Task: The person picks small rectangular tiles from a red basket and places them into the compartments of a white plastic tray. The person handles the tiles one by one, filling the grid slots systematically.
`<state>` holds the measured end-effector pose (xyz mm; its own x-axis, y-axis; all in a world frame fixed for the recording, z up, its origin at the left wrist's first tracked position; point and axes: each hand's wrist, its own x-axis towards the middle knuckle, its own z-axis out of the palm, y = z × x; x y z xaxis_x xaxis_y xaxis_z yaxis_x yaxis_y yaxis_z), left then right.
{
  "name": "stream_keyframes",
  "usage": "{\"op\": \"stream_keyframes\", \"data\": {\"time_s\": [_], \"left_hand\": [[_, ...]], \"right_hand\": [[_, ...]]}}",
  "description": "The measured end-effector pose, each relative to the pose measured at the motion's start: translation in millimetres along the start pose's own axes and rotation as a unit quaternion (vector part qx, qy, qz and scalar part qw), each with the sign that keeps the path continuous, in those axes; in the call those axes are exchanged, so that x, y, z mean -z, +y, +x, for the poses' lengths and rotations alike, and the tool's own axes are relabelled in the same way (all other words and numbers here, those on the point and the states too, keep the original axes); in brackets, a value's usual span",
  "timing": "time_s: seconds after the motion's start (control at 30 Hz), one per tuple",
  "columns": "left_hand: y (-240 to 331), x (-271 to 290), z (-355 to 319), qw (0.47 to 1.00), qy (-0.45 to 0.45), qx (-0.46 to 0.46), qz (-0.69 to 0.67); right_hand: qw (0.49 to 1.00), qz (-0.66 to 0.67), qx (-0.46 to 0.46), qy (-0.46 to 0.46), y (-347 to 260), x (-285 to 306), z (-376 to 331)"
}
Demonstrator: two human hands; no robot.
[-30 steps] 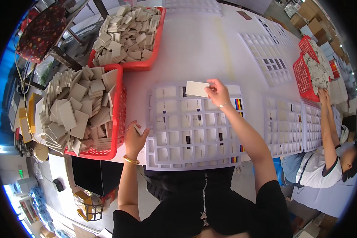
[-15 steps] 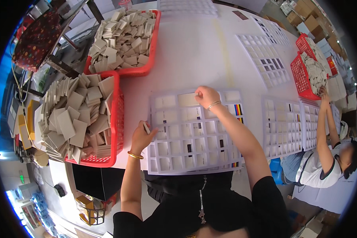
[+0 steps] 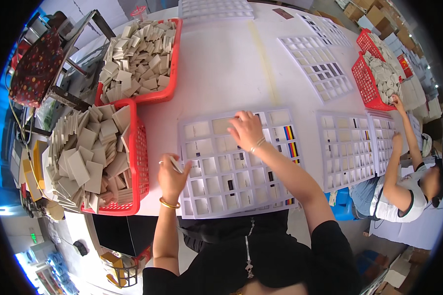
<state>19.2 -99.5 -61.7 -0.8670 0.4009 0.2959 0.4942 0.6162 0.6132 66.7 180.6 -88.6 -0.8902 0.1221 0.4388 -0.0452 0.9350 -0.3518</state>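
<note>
In front of me lies a white compartment tray (image 3: 220, 205), stacked on another; its cells hold off-white pieces, some dark-printed, and colour-striped ones run down its right side. Above the tray's top rows my right hand (image 3: 247, 132) hovers with its fingers apart and nothing seen in them. A wide pale tile (image 3: 221, 126) lies in the top-row cell beside its fingertips. My left hand (image 3: 172, 177), at the tray's left edge, is closed on a small white tile (image 3: 177, 166). Part of the top row is hidden behind my right hand.
Two red baskets heaped with off-white tiles, a near one (image 3: 142, 169) and a far one (image 3: 174, 64), stand to my left. More trays (image 3: 347, 157) lie rightward. A co-worker (image 3: 401, 196) reaches toward a red basket (image 3: 366, 86) at the far right.
My right hand has lifted slightly off the top-row tile and its fingers have spread. My left hand has shifted a little nearer me, still holding its tile. The co-worker's hands have moved apart.
</note>
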Motion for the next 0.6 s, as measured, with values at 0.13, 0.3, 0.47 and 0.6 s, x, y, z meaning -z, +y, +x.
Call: {"op": "stream_keyframes", "data": {"time_s": [0.13,0.3,0.47,0.6], "left_hand": [[47.6,-10.2,-21.5,0.978,-0.169,-0.045,0.118],[63.5,-25.9,-37.5,0.98,-0.175,-0.067,0.063],[55.5,-6.8,-35.0,0.995,-0.026,-0.093,-0.014],[12.6,5.1,-36.2,0.995,-0.036,0.036,0.09]], "right_hand": [[0.889,0.388,-0.126,-0.209,-79.5,45.0,-23.6],[0.887,0.407,-0.113,-0.184,-84.9,31.5,-53.2],[0.917,0.331,-0.207,-0.084,-35.9,27.2,-42.1],[0.913,0.308,-0.258,-0.077,13.0,4.3,-39.4]]}}
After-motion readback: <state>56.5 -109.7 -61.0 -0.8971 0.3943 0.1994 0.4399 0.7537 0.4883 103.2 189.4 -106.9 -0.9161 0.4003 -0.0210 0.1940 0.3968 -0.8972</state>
